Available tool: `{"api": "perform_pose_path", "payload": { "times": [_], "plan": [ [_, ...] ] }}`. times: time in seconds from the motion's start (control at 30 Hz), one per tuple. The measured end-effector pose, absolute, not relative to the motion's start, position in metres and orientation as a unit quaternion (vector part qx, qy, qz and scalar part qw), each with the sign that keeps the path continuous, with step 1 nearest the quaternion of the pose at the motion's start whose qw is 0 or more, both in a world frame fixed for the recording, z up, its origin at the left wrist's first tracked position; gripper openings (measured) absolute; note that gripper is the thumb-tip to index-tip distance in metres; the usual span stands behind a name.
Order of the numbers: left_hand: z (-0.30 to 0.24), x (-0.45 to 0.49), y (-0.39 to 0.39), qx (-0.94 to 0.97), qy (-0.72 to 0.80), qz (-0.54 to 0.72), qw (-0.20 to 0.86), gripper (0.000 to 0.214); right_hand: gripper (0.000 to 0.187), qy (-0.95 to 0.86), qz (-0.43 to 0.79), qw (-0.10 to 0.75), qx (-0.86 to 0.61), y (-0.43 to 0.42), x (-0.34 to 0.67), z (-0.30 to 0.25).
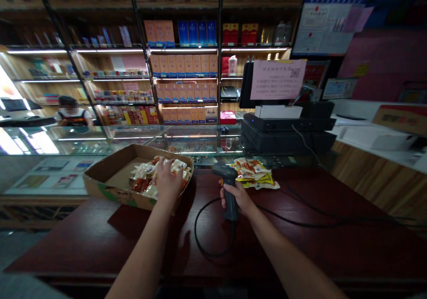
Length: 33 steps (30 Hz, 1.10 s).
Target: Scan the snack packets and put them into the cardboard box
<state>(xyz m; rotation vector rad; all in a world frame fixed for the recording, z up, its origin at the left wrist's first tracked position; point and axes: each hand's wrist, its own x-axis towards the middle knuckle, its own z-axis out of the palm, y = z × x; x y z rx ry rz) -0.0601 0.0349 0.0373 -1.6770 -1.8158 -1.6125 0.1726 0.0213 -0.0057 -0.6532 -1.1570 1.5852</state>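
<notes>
My right hand (237,197) is wrapped around the grip of a dark grey barcode scanner (229,197), held upright above the table with its head turned left. A black cable loops down from its base. My left hand (168,179) reaches into a shallow cardboard box (113,191), its fingers spread over several clear snack packets (143,179) with reddish-brown food inside. Whether the fingertips touch a packet is hard to make out. Just right of the scanner lies a pile of similar snack packets (253,172), some with yellow edges.
The dark red table (133,245) carries the box, the pile and a trailing black cable (300,222). Behind it stand a glass display counter (187,132) and a black monitor (246,85) with a pink notice. A person (74,117) is at the far left, near stocked shelves.
</notes>
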Motion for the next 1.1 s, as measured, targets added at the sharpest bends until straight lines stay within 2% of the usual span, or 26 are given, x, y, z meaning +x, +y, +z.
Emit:
{"api": "perform_pose_path", "payload": {
  "times": [0.1,0.2,0.3,0.4,0.53,0.63,0.73,0.83,0.93,1.1],
  "plan": [
    [0.018,-0.012,0.047,-0.620,-0.563,-0.545,0.038,0.028,0.036,-0.482,0.633,0.529,-0.294,0.023,0.200,-0.015],
    [0.000,0.039,0.061,-0.666,-0.539,-0.509,-0.077,0.022,0.034,-0.469,0.598,0.570,-0.314,0.021,0.230,-0.025],
    [-0.008,0.087,0.079,-0.681,-0.565,-0.429,-0.183,0.035,0.034,-0.431,0.553,0.633,-0.328,0.021,0.255,-0.036],
    [-0.007,0.124,0.104,-0.665,-0.613,-0.352,-0.238,0.052,0.031,-0.386,0.518,0.684,-0.339,0.025,0.268,-0.047],
    [-0.009,0.156,0.133,-0.610,-0.665,-0.319,-0.291,0.048,0.029,-0.357,0.507,0.711,-0.331,0.031,0.272,-0.052],
    [-0.018,0.166,0.145,-0.572,-0.648,-0.383,-0.325,0.033,0.029,-0.368,0.515,0.703,-0.325,0.032,0.270,-0.053],
    [-0.028,0.159,0.145,-0.509,-0.589,-0.508,-0.370,0.021,0.030,-0.381,0.525,0.688,-0.326,0.031,0.268,-0.054],
    [-0.036,0.136,0.135,-0.414,-0.522,-0.613,-0.425,0.024,0.032,-0.395,0.534,0.675,-0.322,0.030,0.267,-0.055],
    [-0.044,0.100,0.117,-0.347,-0.463,-0.665,-0.471,0.030,0.032,-0.404,0.550,0.659,-0.315,0.029,0.263,-0.052],
    [-0.064,0.052,0.098,-0.312,-0.471,-0.708,-0.423,0.036,0.034,-0.416,0.594,0.606,-0.327,0.026,0.257,-0.048]
  ]
}}
